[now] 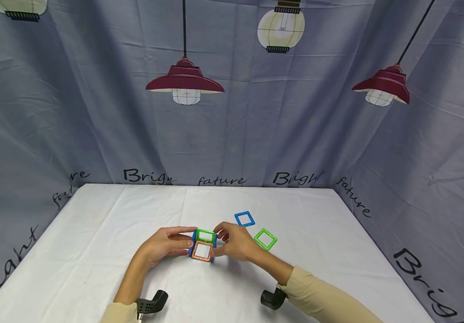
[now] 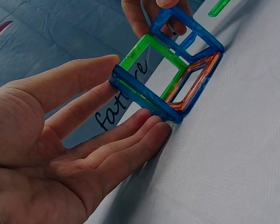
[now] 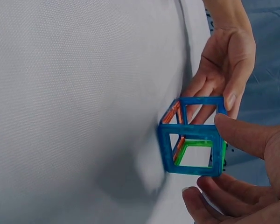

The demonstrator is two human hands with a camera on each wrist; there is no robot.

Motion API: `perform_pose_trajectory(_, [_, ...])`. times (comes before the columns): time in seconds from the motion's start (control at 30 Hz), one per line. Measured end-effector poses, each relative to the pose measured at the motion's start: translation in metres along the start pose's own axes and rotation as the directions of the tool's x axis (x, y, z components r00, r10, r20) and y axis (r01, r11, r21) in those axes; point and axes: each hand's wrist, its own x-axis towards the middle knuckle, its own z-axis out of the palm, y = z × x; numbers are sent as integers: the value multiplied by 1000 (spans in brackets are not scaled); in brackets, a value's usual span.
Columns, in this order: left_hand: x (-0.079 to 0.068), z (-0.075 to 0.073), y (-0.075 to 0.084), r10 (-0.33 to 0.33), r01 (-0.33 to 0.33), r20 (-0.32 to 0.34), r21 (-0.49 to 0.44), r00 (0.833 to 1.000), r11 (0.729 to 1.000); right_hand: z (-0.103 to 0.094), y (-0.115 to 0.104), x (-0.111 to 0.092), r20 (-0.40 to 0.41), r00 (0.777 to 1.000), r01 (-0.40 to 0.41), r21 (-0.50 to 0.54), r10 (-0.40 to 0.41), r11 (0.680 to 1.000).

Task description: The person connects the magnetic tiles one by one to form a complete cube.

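Framed box point(image 1: 204, 242) steadied from both sides.
Left side touched by left hand point(image 1: 161, 244), fingers nearly straight; right side gripped by right hand point(image 1: 236, 242), fingers curled.

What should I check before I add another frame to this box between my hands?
1. Left hand touching the left blue frame: ok, fingertips are on it.
2. Right hand holding the right blue frame: ok, thumb and fingers are at its edges.
3. Orange frame at the bottom, green frame on the far side: ok, both sit between the blue sides.
4. Top covered: not ok, it is open.
5. Joints firm enough to let go: cannot tell.
6. Spares available: ok, a loose blue frame and a loose green frame lie on the table.
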Motion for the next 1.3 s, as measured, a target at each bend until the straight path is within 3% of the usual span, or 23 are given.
perform_pose_trajectory(0.73, [-1, 3, 4, 6, -6, 11, 20, 1000, 1000, 2, 1, -1, 30, 999, -44, 12, 43, 999])
perform_pose_trajectory(1.0, [-3, 5, 8, 9, -9, -9, 18, 1000, 1000, -7, 0, 4, 105, 993, -65, 50, 59, 997])
perform_pose_trajectory(1.3, [-3, 7, 12, 27, -26, -23, 35, 999, 999, -15, 4, 9, 88, 995, -60, 51, 55, 997])
